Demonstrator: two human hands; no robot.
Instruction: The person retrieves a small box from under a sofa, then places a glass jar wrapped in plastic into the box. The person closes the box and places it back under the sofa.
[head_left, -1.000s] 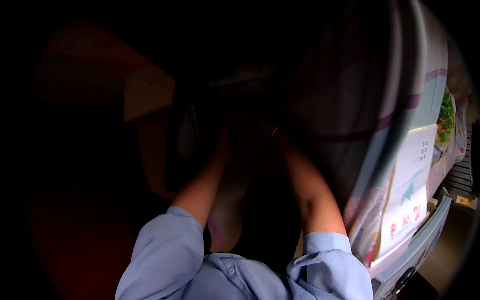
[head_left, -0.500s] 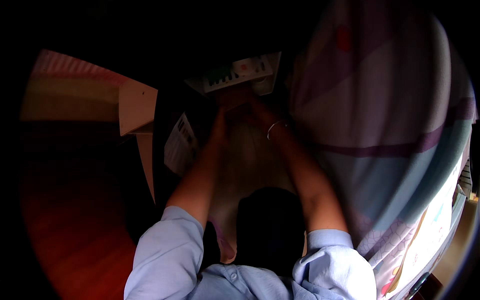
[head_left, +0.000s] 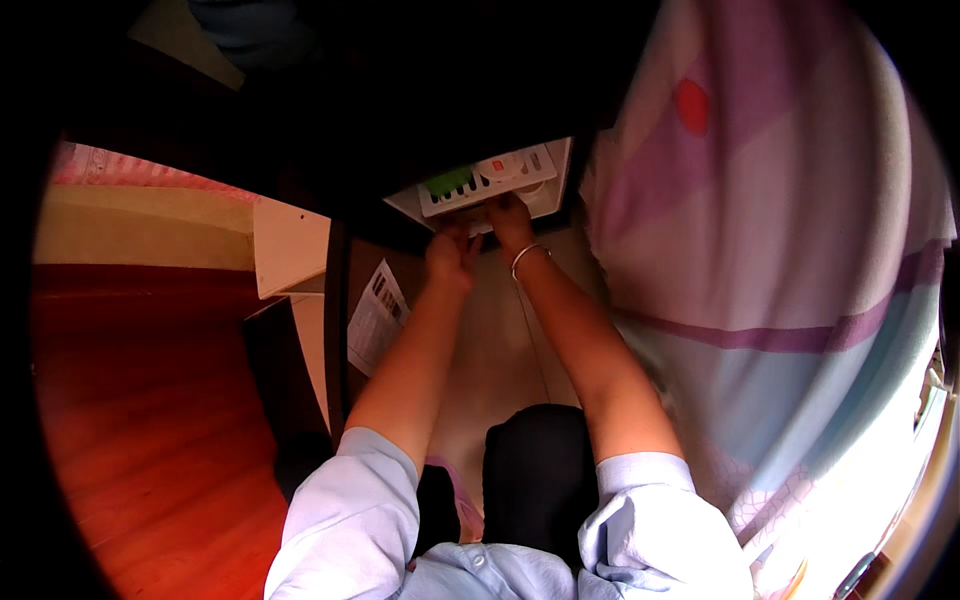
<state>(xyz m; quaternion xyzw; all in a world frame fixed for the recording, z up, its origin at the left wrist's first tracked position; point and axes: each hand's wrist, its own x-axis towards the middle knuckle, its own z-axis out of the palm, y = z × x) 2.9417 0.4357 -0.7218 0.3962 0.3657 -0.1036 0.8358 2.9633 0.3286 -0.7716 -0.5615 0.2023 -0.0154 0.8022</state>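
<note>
A white slotted basket (head_left: 515, 180) sits in a pale-lined compartment (head_left: 565, 165) in front of me. It holds a bright green thing (head_left: 448, 183) and a round white thing (head_left: 500, 166) with a small red mark. Just below the basket's near side, at the compartment's front, my left hand (head_left: 452, 258) has its fingers bent inward. Close beside it, my right hand (head_left: 512, 225), with a bangle (head_left: 527, 260) at the wrist, reaches up to the basket's lower edge with curled fingers. Between the hands shows something small and whitish; what they grip is partly hidden.
A patterned curtain or cloth (head_left: 740, 220) hangs on my right. To the left, a dark upright panel (head_left: 338, 330) bears a printed sheet (head_left: 378, 315). Beyond it lie a pale board (head_left: 290, 245) and a reddish wooden floor (head_left: 150, 400). Tiles (head_left: 500, 350) cover the ground below my arms.
The picture has brightened. The basket and compartment appear lower in view. My hands, dim and blurred before, now show at the compartment's front, with the left a little lower than before.
</note>
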